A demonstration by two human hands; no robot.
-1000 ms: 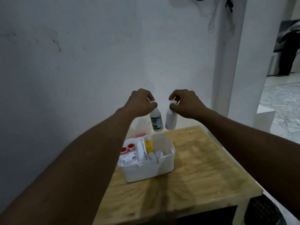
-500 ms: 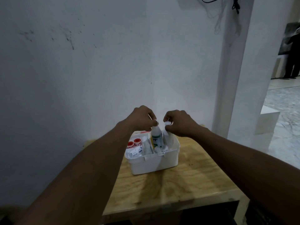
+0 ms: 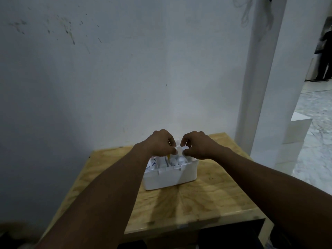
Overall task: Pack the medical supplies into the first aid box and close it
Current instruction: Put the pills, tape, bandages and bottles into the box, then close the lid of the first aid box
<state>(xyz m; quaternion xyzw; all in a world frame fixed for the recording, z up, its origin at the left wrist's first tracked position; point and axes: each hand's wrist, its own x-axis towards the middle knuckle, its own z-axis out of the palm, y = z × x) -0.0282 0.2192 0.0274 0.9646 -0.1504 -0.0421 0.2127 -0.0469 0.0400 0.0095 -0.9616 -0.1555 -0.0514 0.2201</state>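
A white first aid box (image 3: 170, 178) stands open on the wooden table (image 3: 206, 198), against the wall. My left hand (image 3: 159, 142) pinches the cap of a white bottle (image 3: 173, 159) that stands low inside the box. My right hand (image 3: 197, 145) pinches the cap of a second white bottle (image 3: 181, 160) right beside the first. Both bottles sit mostly below the rim. Small white packets (image 3: 152, 164) and a yellow item fill the box's left part, partly hidden by my left wrist. No lid shows.
A grey-white wall rises straight behind the table. A white pillar (image 3: 258, 87) stands at the right, with a white block (image 3: 294, 130) on the floor past it. A person stands far off at the right edge (image 3: 325, 56).
Both hands came down with the two bottles from above the box into it. The bottles now sit deep in the box's right part, still held by their caps.
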